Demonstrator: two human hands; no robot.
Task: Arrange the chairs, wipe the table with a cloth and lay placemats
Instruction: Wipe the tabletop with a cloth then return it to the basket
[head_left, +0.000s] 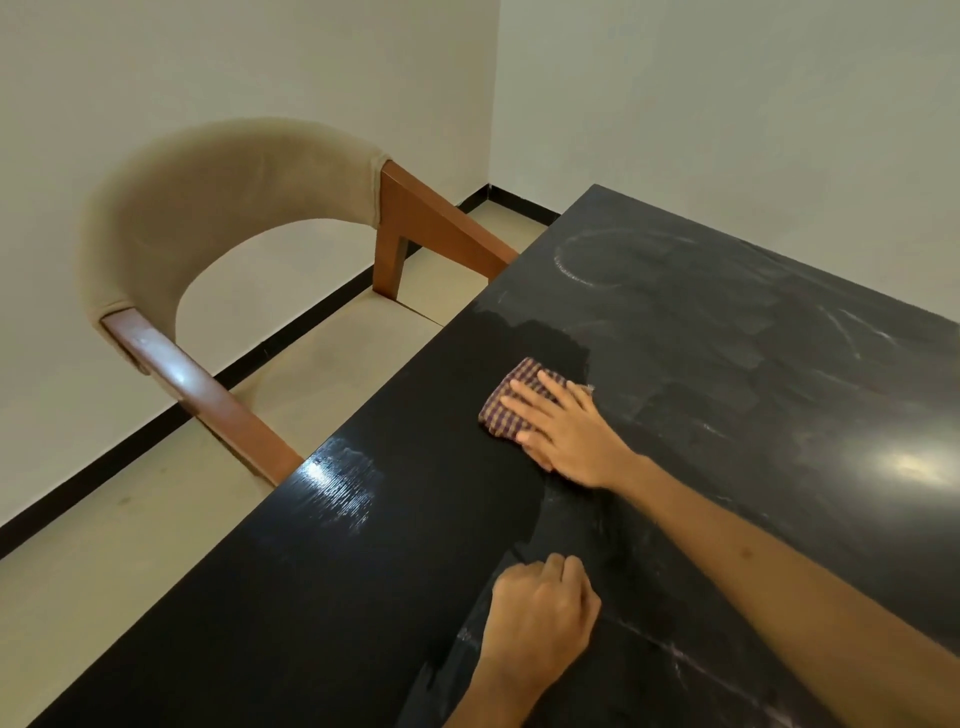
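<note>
The black table (675, 322) runs from the lower left toward a far corner near the white wall (727, 104), and its long left edge borders a strip of pale floor (130, 545) with a black skirting line along the wall. A chair (208, 208) with a curved beige back and brown wooden arms stands pushed in at that edge, both arms meeting the tabletop's rim. The tabletop is streaked with pale smears and a ring mark toward the far end; a darker, glossy band lies nearer the left edge. The cloth (506, 400), folded and checked in maroon and tan, lies flat on the table a little in from the left edge. The right hand (563, 431) presses on it with fingers straight and spread, covering its near side. The left hand (540, 618) rests on the table closer in, fingers curled into a loose fist, holding nothing, well apart from the cloth.
</note>
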